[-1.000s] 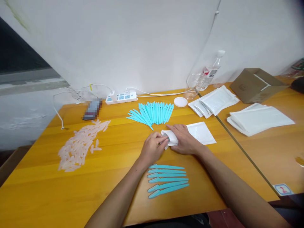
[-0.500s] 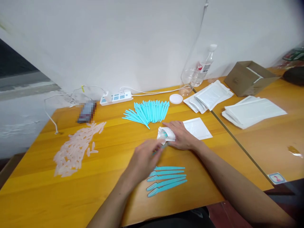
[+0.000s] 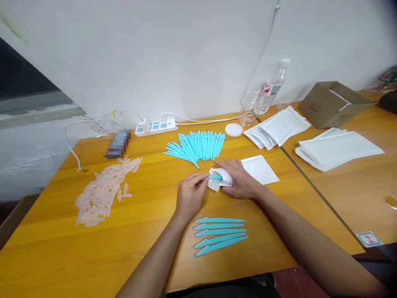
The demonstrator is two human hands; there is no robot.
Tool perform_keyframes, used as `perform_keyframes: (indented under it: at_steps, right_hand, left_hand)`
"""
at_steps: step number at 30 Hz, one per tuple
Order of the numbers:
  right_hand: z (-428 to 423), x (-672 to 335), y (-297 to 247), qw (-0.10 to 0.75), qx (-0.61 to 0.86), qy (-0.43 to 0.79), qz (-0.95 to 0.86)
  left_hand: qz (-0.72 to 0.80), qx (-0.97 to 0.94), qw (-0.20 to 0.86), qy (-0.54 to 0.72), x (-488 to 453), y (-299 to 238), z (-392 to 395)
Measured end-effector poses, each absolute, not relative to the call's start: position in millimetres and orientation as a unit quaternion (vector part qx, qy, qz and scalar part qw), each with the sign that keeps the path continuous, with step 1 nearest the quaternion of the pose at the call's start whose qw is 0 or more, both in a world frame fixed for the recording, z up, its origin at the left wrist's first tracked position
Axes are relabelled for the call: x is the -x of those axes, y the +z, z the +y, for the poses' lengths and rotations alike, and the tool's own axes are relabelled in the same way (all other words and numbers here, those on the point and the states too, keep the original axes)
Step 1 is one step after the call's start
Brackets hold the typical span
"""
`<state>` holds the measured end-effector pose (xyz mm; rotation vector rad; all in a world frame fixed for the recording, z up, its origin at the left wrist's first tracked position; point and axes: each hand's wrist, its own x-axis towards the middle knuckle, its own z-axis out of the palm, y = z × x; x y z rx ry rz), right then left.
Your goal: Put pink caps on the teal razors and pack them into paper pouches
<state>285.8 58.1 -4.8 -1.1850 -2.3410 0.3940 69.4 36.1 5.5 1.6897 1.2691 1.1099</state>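
White, crumpled pouch [image 3: 226, 174] at centre, mouth gaping toward nine o'clock. Right hand [image 3: 240, 180] grips it; left hand [image 3: 190, 197] pinches a teal stick [image 3: 216, 177] at the mouth. Five sticks [image 3: 221, 232] lie at six o'clock.

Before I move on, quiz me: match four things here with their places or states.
1. left hand
2. pale pink pieces
3. cardboard box
4. row of blue tools

A. nearest the table's front edge
B. open, on the right
C. at a white pouch's open mouth
D. spread loosely on the left

Pairs: 1-C, 2-D, 3-B, 4-A
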Motion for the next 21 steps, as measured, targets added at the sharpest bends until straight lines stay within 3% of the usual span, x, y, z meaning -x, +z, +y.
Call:
perform_keyframes:
  at_steps: [6,10,16,21]
  right_hand:
    - [57,-286,-3,0.240,0.435,0.132,-0.858]
    - [58,-288,-3,0.198,0.446,0.133,-0.862]
    - [62,-288,-6,0.174,0.451,0.118,-0.867]
    - [60,-289,-8,0.209,0.446,0.126,-0.861]
  left_hand:
    - [0.448,-0.804,0.282,0.272,-99,10,49]
    - [0.441,-0.813,0.255,0.282,-77,19,28]
    - [0.366,-0.887,0.276,0.065,-74,26,-7]
    - [0.352,-0.892,0.266,0.099,-77,28,-6]
